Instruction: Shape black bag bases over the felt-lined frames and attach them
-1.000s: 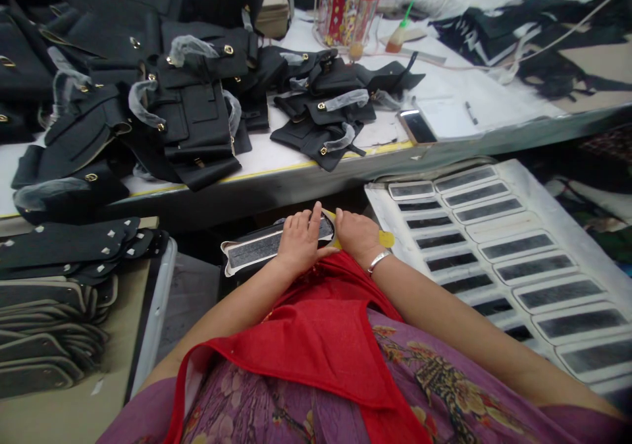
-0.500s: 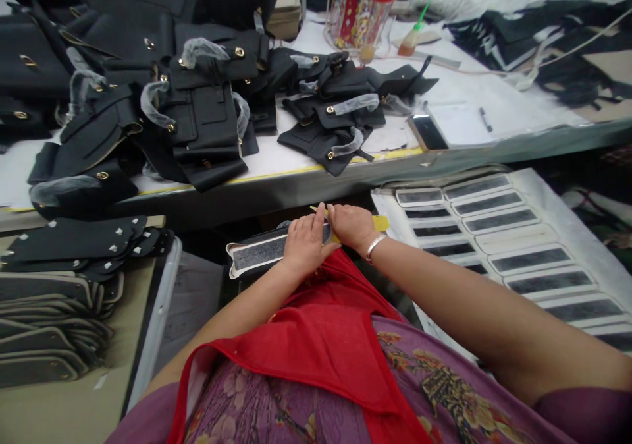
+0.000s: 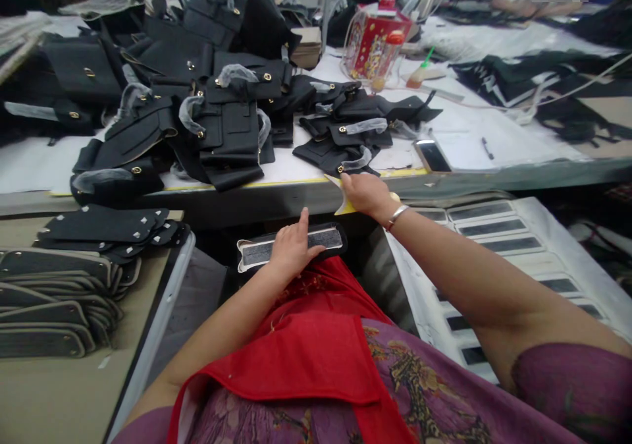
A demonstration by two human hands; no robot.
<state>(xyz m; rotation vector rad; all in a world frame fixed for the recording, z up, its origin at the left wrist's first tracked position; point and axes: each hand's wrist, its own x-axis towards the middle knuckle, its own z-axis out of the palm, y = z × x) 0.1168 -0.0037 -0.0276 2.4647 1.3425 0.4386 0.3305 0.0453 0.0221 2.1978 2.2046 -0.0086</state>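
A long black panel (image 3: 326, 236) with a pale-edged grey strip on its face lies over my lap, against the red apron (image 3: 286, 358). On it rests my left hand (image 3: 291, 243), open, with index finger and thumb stretched apart. Up and to the right, near the table edge, my right hand (image 3: 368, 195) is closed around a thin yellow strip (image 3: 345, 205) with a notched, pale end. Part of that strip is hidden by the fingers. The strip is apart from the panel.
Black bags (image 3: 224, 124) with plastic-wrapped handles crowd the table (image 3: 286, 164). A phone (image 3: 432, 156) lies near its edge. Stacked black panels (image 3: 54, 273) stand at left. A pale board (image 3: 533, 259) bearing dark strips is at right. Another person's arm (image 3: 518, 6) shows far back.
My right hand has moved up and right, away from the panel, with the yellow strip. My left hand stays on the panel, its index finger now raised apart. The view has tilted up slightly.
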